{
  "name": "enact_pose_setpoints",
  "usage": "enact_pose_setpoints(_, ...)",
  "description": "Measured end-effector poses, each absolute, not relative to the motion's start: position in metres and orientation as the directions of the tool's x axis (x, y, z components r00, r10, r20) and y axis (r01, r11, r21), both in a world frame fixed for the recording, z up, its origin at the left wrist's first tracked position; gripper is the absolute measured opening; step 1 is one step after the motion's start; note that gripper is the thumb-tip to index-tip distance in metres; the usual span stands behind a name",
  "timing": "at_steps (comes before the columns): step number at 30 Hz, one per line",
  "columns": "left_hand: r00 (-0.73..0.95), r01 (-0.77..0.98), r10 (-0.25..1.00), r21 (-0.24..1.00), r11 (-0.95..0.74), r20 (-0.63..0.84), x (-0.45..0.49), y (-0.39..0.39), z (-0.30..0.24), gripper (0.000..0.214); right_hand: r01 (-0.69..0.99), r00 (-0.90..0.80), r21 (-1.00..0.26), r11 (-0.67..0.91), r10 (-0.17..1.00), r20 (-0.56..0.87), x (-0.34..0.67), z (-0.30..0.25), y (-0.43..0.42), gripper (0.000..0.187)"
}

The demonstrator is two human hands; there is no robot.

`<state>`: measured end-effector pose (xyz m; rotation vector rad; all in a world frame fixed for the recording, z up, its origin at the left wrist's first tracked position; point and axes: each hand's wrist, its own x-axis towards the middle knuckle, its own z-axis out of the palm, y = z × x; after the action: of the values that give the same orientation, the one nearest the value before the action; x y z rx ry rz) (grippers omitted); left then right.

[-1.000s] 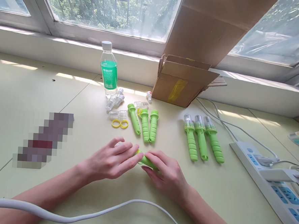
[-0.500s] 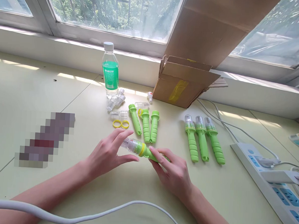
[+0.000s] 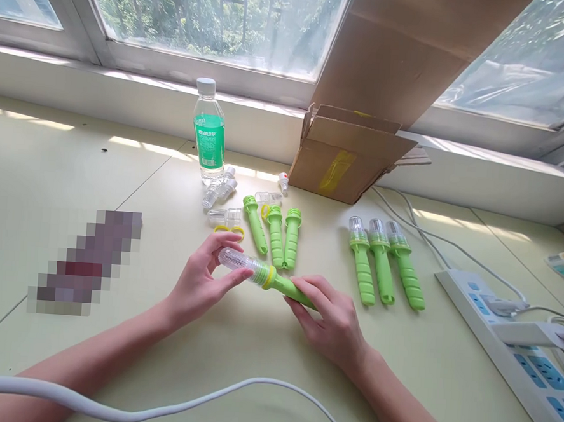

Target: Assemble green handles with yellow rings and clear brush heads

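Observation:
My right hand [image 3: 335, 313] is closed around the handle of a green light stick [image 3: 289, 289], which lies tilted across the space between my hands. A yellow ring [image 3: 270, 278] sits at its neck, below a clear ribbed cap [image 3: 234, 259]. The fingers and thumb of my left hand [image 3: 206, 273] are curled around that cap, with the thumb against its near side. Just beyond stand several loose parts: green handles [image 3: 275, 236] lying side by side, a clear cap [image 3: 225, 217], and yellow rings [image 3: 237, 233] partly hidden by my left fingers.
Three capped green light sticks [image 3: 378, 261] lie to the right, near a white power strip [image 3: 498, 339] with cables. Behind are a water bottle [image 3: 209, 136], small clear parts [image 3: 219, 191] and a cardboard box [image 3: 347, 154]. A white cable [image 3: 252, 382] crosses the foreground; a blurred object [image 3: 88, 263] lies left.
My left hand has closed in from open fingers onto the clear cap, its thumb moving up. The cap end now shows more fully. My right hand has shifted slightly along the green handle.

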<state>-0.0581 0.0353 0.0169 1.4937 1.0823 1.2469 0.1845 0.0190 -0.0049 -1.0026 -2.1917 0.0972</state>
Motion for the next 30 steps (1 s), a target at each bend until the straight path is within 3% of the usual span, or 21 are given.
enact_pose_setpoints(5,0.140,-0.016,0.978,0.988,-0.152,0.152,-0.058,0.038,0.015,0.045,0.640,-0.442,-0.390,0.661,0.733,0.517,0.186,-0.007,0.018,0.034)
enact_pose_setpoints(9,0.186,-0.078,0.977,0.993,-0.088,0.101,-0.059,0.038,0.013,0.045,0.622,-0.389,-0.440,0.648,0.744,0.543,0.184,-0.007,0.018,0.023)
enact_pose_setpoints(19,0.219,-0.068,0.974,0.997,-0.047,0.061,-0.060,0.039,0.015,0.043,0.631,-0.450,-0.371,0.681,0.711,0.540,0.186,-0.004,0.020,0.027)
enact_pose_setpoints(30,0.152,0.255,0.980,0.963,0.089,-0.130,-0.061,0.036,0.024,0.039,0.624,-0.444,-0.242,0.743,0.592,0.672,0.181,-0.004,0.017,0.037)
